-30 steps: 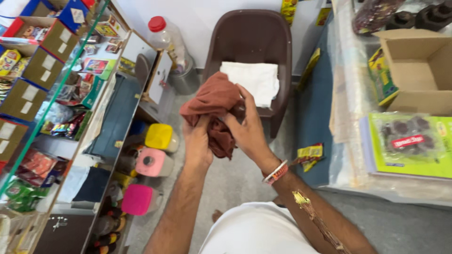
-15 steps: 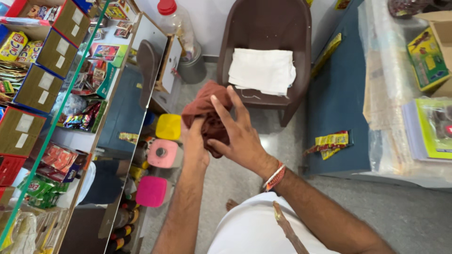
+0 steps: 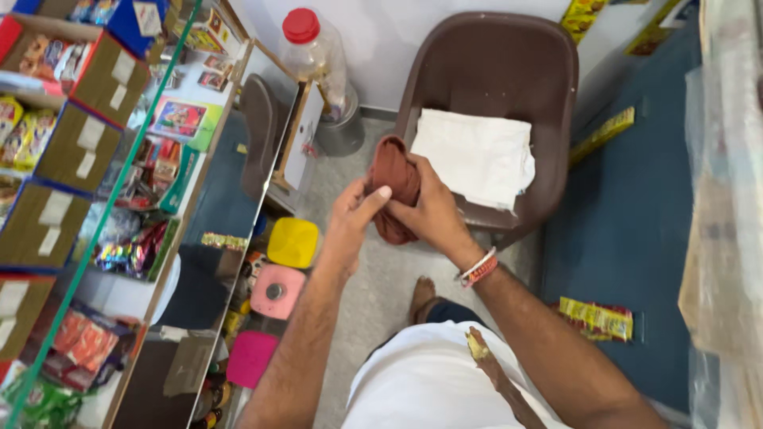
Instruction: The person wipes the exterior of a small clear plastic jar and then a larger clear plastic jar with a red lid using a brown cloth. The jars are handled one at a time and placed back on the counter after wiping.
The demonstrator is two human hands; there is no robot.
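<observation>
A bunched reddish-brown cloth [image 3: 393, 176] is gripped between both my hands in front of my chest. My left hand [image 3: 354, 216] presses its near side, thumb across the fabric. My right hand [image 3: 433, 208], with a red and white bracelet at the wrist, wraps over the cloth from the right. Just beyond them stands a brown plastic chair [image 3: 493, 63] with a folded white cloth [image 3: 477, 155] lying on its seat.
A glass-topped shop counter [image 3: 119, 214] full of snack packets runs along the left. A red-capped plastic jar [image 3: 314, 52] stands by the wall. Yellow [image 3: 292, 242] and pink [image 3: 276, 290] lids sit below the counter. A blue surface [image 3: 636, 230] with packets lies to the right.
The cloth has gone from loosely hanging to a tighter bundle, and both hands have carried it forward to the chair's front edge. The view has tilted down toward the chair.
</observation>
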